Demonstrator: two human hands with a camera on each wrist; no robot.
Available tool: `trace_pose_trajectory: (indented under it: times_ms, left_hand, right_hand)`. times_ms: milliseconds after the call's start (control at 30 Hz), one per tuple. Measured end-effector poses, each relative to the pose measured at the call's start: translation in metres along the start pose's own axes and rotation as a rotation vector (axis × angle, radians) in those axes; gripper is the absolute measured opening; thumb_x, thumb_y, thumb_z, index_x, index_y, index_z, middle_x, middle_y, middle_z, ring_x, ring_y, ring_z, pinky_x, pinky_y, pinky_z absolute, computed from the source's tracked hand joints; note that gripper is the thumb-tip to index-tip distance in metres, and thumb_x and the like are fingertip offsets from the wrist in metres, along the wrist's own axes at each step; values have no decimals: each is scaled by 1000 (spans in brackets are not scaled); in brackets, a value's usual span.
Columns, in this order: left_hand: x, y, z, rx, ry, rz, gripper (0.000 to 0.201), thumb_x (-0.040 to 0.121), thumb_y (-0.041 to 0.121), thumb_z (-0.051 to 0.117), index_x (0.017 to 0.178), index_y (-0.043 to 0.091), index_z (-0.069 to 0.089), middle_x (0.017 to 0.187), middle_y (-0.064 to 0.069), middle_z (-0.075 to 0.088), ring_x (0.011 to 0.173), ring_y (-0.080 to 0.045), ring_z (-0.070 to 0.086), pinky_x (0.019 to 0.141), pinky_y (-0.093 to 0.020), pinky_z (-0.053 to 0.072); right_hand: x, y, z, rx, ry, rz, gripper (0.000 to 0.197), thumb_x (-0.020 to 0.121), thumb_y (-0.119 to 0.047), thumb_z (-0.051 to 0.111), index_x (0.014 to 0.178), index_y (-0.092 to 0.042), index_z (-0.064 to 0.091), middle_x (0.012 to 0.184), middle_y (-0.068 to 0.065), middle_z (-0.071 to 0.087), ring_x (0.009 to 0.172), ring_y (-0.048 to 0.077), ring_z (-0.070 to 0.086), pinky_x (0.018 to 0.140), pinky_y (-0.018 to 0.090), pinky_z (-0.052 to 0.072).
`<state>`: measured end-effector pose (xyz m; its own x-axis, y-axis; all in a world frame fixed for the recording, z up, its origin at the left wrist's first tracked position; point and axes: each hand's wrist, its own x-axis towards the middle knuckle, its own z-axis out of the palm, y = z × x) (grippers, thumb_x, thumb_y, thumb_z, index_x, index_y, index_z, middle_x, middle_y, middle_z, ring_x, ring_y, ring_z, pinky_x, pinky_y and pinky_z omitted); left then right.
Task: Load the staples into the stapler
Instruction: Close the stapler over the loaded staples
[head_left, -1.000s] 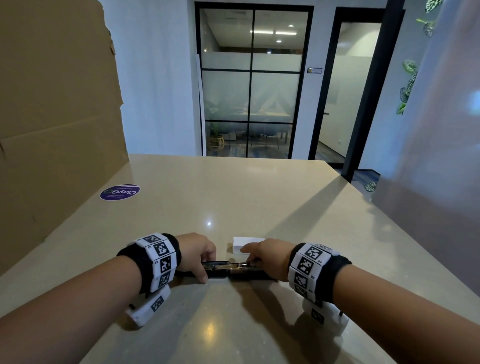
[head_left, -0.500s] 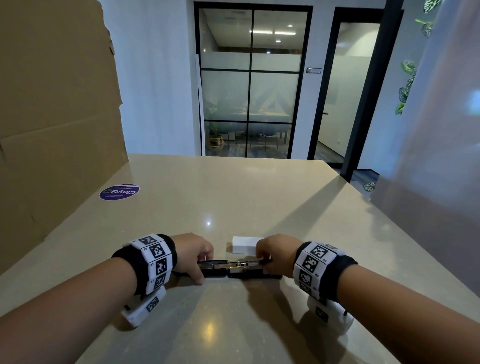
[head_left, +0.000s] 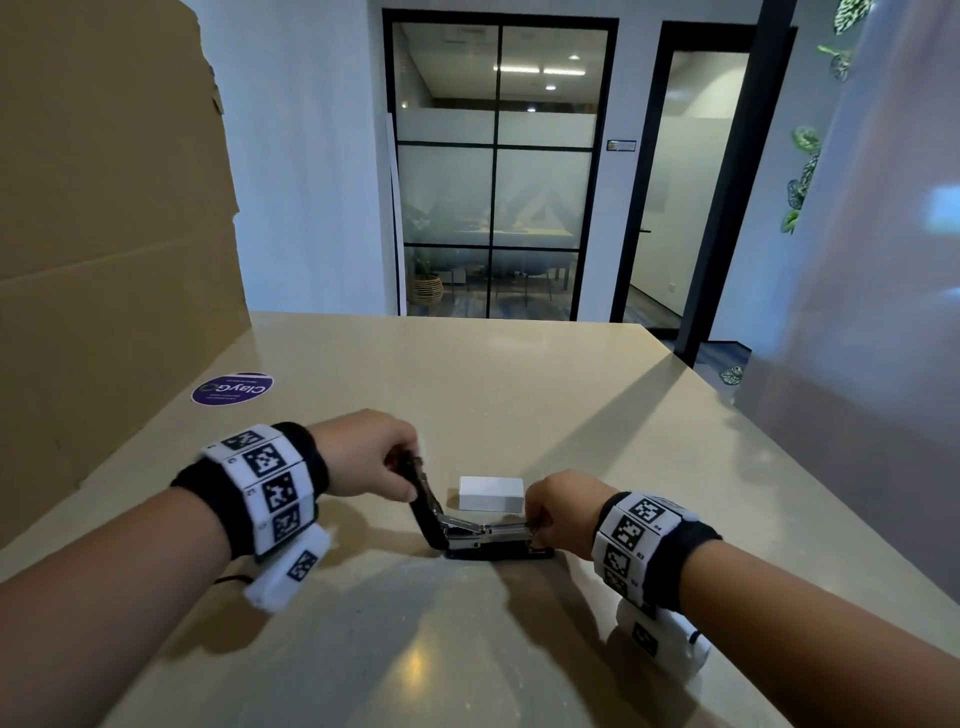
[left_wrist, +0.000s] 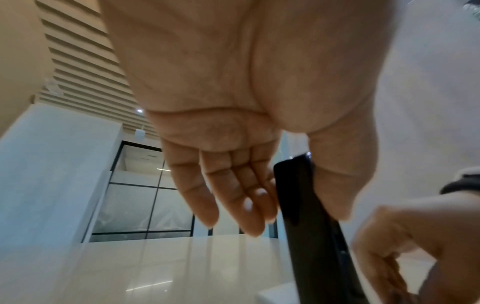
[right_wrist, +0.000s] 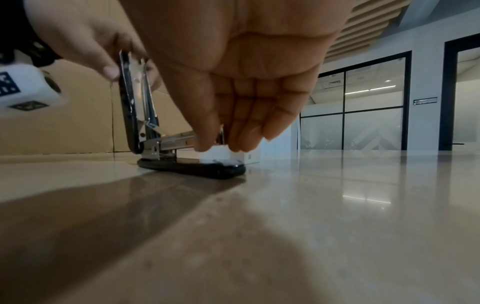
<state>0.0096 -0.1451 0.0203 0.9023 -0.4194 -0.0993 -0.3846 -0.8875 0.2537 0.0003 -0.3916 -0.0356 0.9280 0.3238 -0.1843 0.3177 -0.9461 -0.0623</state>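
A black stapler (head_left: 485, 543) lies on the beige table (head_left: 519, 405) between my hands, its base (right_wrist: 192, 167) flat on the surface. Its black top cover (head_left: 427, 504) stands swung up almost vertical, pinched near the tip by my left hand (head_left: 402, 465) between thumb and fingers; the cover (left_wrist: 306, 216) shows as a dark bar. The metal staple channel (right_wrist: 176, 139) lies level and exposed. My right hand (head_left: 537, 525) pinches the channel's front end, fingertips (right_wrist: 205, 147) on the metal. A small white staple box (head_left: 491, 493) sits just behind the stapler.
A large cardboard sheet (head_left: 104, 234) stands along the table's left side. A round purple sticker (head_left: 232, 388) lies on the table near it. The table's far edge and right edge drop toward a glass-walled room and doorway.
The stapler lay closed under both hands before. My left hand has lifted and swung the top cover up and leftward, exposing the metal channel, while my right hand stayed on the front end.
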Motion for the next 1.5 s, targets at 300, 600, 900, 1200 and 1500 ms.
trace_pose_trajectory:
  times_ms: [300, 600, 900, 1200, 1500]
  left_hand:
    - [31, 64, 46, -38, 28, 165, 30, 83, 40, 66, 107, 22, 62, 96, 9, 56, 92, -15, 59, 85, -34, 51]
    - [38, 76, 60, 81, -103, 160, 34, 84, 37, 64, 116, 25, 61, 108, 4, 64, 94, -20, 62, 85, -40, 53]
    - [42, 81, 60, 228, -175, 170, 38, 85, 32, 63, 123, 33, 59, 111, 6, 69, 98, -20, 63, 83, -37, 51]
    - [36, 74, 55, 142, -164, 156, 38, 86, 32, 62, 124, 31, 57, 112, 6, 68, 97, -18, 63, 79, -31, 48]
    - [20, 58, 46, 46, -200, 140, 64, 82, 10, 59, 131, 41, 34, 121, 2, 59, 101, -20, 61, 86, -36, 52]
  right_hand:
    - [-1, -1, 2, -4, -8, 23, 31, 86, -26, 64, 112, -11, 63, 112, 12, 69, 104, 31, 64, 84, 32, 50]
    - [-13, 15, 4, 4, -112, 99, 36, 81, -23, 66, 116, -15, 63, 117, 8, 69, 104, 28, 66, 86, 32, 52]
    - [-14, 14, 2, -76, -181, 95, 31, 78, -23, 69, 108, -15, 70, 110, 10, 70, 100, 30, 67, 82, 33, 54]
    - [-13, 16, 4, -89, -174, 79, 32, 78, -28, 67, 109, -19, 69, 114, 8, 67, 100, 29, 67, 78, 32, 54]
    - [-2, 11, -9, 47, 7, 64, 42, 85, -35, 62, 122, -22, 49, 125, 5, 58, 106, 29, 62, 91, 39, 52]
